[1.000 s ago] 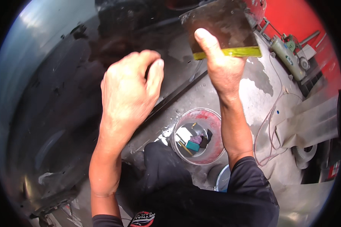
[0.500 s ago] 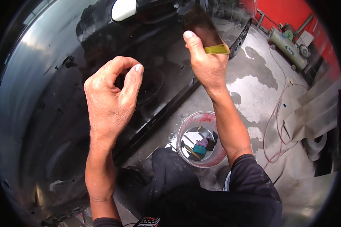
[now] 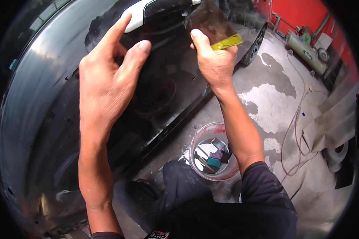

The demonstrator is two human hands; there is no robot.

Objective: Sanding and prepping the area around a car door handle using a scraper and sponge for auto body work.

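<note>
In my right hand (image 3: 215,59) is a dark brown, flat sheet of sandpaper (image 3: 207,24) with a yellow edge. My thumb lies on its near face and the other fingers are mostly hidden behind. The sheet is up near the glossy black car side (image 3: 159,51); whether it touches I cannot tell. My left hand (image 3: 107,79) holds nothing, with the index finger stretched up and the thumb apart. Its index fingertip overlaps a white rounded part (image 3: 135,20) on the car that looks like the end of a door handle. Contact there is unclear.
A round bucket (image 3: 194,169) of water stands on the floor between my knee and right forearm, with a teal block (image 3: 214,162) and other items inside. At the far right are a green air compressor (image 3: 305,52) and a reddish hose (image 3: 285,147). Wet patches mark the concrete floor (image 3: 265,99).
My left hand has moved up and left, and its index finger has straightened away from the thumb. My right hand has shifted slightly left with the sandpaper, which appears more tilted.
</note>
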